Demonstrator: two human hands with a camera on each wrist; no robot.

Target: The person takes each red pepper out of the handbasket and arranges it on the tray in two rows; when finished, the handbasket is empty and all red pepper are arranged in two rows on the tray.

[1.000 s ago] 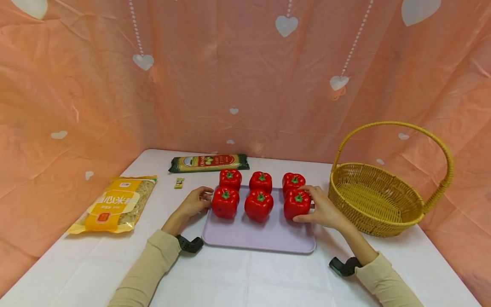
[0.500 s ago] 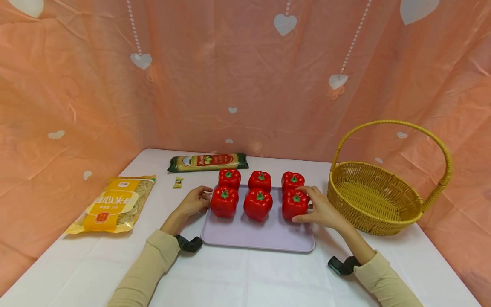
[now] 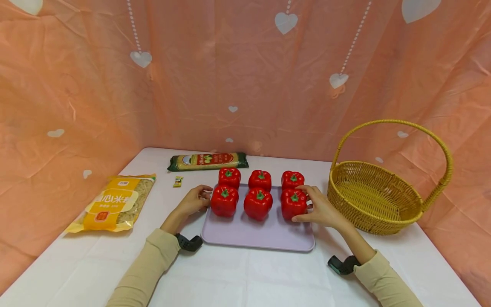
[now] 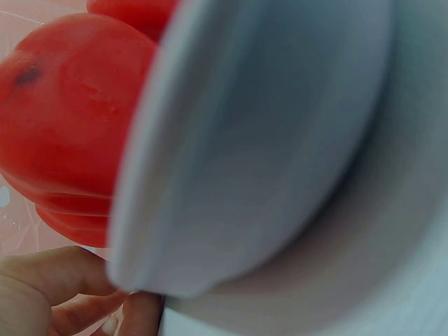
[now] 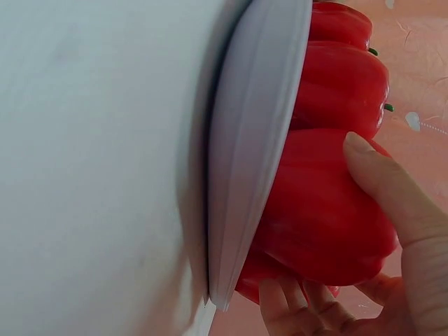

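Observation:
Several red bell peppers with green stems stand in two rows on a pale lilac tray. My right hand holds the front right bell pepper from its right side. In the right wrist view the thumb lies across that pepper and the other fingers reach round its far side. At the tray's left edge, beside the front left bell pepper, is my left hand. The left wrist view shows its thumb and fingers bent round the tray rim, the fingers partly hidden.
To the right stands a wicker basket with a tall handle. A yellow bag of rice lies at the left. Behind the tray are a long noodle packet and a small yellow wrapped item. A pink curtain hangs behind the table.
The front right bell pepper has shifted slightly left on the tray under my right hand. My left hand stays at the tray's edge. The whole view has drifted a little.

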